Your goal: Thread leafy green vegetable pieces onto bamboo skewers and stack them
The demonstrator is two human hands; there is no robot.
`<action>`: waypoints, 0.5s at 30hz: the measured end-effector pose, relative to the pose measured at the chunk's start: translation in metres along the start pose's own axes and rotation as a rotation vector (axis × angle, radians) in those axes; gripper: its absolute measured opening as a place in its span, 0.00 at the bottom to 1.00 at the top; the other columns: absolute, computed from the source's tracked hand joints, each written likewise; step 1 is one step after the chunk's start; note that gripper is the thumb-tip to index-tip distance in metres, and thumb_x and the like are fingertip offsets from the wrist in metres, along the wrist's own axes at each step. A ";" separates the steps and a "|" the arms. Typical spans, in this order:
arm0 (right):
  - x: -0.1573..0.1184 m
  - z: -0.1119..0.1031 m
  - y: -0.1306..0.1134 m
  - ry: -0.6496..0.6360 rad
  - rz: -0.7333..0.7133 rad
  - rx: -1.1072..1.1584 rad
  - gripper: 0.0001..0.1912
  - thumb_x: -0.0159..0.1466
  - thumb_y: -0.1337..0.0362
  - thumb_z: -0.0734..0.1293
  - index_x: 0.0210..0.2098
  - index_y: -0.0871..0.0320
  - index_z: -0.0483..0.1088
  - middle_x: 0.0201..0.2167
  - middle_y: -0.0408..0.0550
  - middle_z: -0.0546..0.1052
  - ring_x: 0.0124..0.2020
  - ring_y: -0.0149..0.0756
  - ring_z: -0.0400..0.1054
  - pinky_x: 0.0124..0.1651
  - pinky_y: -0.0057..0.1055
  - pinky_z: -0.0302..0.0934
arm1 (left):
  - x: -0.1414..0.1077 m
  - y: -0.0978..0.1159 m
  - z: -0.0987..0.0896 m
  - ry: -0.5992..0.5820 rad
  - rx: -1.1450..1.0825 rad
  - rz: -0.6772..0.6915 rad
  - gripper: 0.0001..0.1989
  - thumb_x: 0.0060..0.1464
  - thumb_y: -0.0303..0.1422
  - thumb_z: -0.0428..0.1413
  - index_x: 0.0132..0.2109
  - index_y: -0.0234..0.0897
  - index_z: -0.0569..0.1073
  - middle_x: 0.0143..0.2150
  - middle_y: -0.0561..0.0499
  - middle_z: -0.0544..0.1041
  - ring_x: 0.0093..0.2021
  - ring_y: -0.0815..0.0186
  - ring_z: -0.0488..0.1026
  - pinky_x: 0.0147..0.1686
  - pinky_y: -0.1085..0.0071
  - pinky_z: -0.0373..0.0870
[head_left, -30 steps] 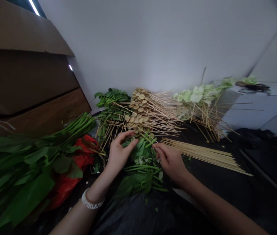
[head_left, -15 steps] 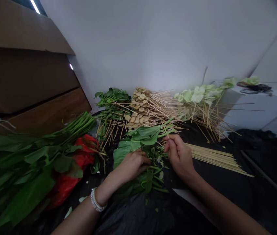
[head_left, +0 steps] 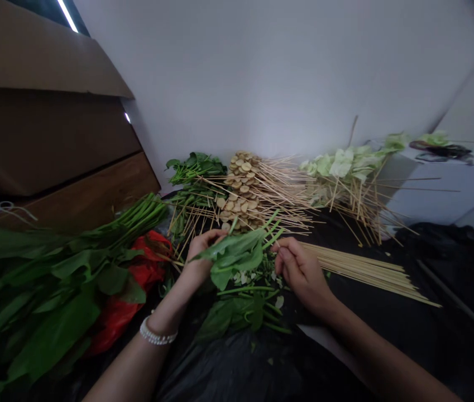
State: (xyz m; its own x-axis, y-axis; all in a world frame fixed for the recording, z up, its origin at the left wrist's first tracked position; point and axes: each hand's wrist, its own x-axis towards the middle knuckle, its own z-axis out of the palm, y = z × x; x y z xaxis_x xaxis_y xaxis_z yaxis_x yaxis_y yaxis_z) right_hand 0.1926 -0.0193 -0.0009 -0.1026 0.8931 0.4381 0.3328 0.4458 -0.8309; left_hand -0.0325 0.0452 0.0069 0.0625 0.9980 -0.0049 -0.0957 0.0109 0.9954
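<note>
Between my two hands hang green leaves with pale stems [head_left: 239,254]. My left hand [head_left: 203,257], with a beaded bracelet at the wrist, has its fingers closed on the leaves' left side. At their right side my right hand [head_left: 297,265] is pinched near the stem ends; a thin stick seems to be in its fingers, mostly hidden. Under the hands lie more cut leaves and stems [head_left: 257,312] on black plastic [head_left: 228,371]. A bundle of bare sticks [head_left: 366,273] lies just right of my right hand.
Large leafy greens [head_left: 56,285] and a red bag [head_left: 115,321] are at left. Against the wall are skewered greens [head_left: 197,167], skewered pale slices [head_left: 243,192] and skewered cabbage-like leaves [head_left: 345,164]. A cardboard box [head_left: 48,134] stands at the upper left.
My left hand has moved up and left, its fingers now at the leaves' left side. The leaves have shifted and turned. My right hand has moved slightly left and down.
</note>
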 end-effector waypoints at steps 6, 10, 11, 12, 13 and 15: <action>-0.002 0.009 0.000 -0.168 -0.079 -0.115 0.11 0.70 0.64 0.54 0.37 0.56 0.66 0.20 0.38 0.69 0.22 0.29 0.64 0.29 0.26 0.57 | -0.004 0.011 0.002 -0.165 -0.195 -0.169 0.18 0.38 0.38 0.70 0.37 0.32 0.80 0.29 0.51 0.78 0.26 0.73 0.71 0.29 0.79 0.67; -0.002 0.013 0.003 -0.173 -0.059 -0.161 0.12 0.70 0.64 0.54 0.36 0.55 0.67 0.20 0.39 0.68 0.22 0.30 0.63 0.30 0.27 0.56 | -0.011 0.013 0.007 -0.205 -0.247 -0.190 0.15 0.41 0.35 0.69 0.36 0.32 0.81 0.31 0.50 0.79 0.28 0.75 0.71 0.31 0.81 0.68; -0.002 0.013 0.003 -0.173 -0.052 -0.163 0.12 0.70 0.64 0.54 0.36 0.55 0.67 0.20 0.39 0.68 0.22 0.31 0.63 0.30 0.27 0.56 | -0.013 0.014 0.008 -0.204 -0.254 -0.201 0.15 0.39 0.35 0.70 0.36 0.32 0.81 0.32 0.50 0.80 0.28 0.75 0.72 0.32 0.81 0.68; -0.002 0.013 0.003 -0.173 -0.048 -0.165 0.12 0.70 0.64 0.54 0.36 0.55 0.67 0.20 0.39 0.68 0.22 0.31 0.63 0.30 0.27 0.56 | -0.013 0.015 0.009 -0.202 -0.260 -0.207 0.15 0.39 0.35 0.70 0.36 0.32 0.81 0.32 0.50 0.80 0.29 0.75 0.72 0.32 0.82 0.68; -0.002 0.013 0.002 -0.173 -0.044 -0.166 0.12 0.70 0.64 0.54 0.35 0.55 0.67 0.20 0.39 0.68 0.22 0.31 0.63 0.30 0.27 0.56 | -0.014 0.017 0.009 -0.198 -0.265 -0.211 0.15 0.39 0.35 0.70 0.36 0.32 0.81 0.31 0.51 0.80 0.29 0.75 0.72 0.32 0.82 0.68; -0.003 0.013 -0.001 -0.171 -0.039 -0.164 0.12 0.70 0.64 0.53 0.35 0.54 0.66 0.20 0.39 0.68 0.22 0.31 0.63 0.30 0.27 0.55 | -0.015 0.021 0.011 -0.180 -0.270 -0.214 0.16 0.38 0.35 0.70 0.35 0.32 0.81 0.30 0.53 0.80 0.28 0.75 0.72 0.32 0.83 0.68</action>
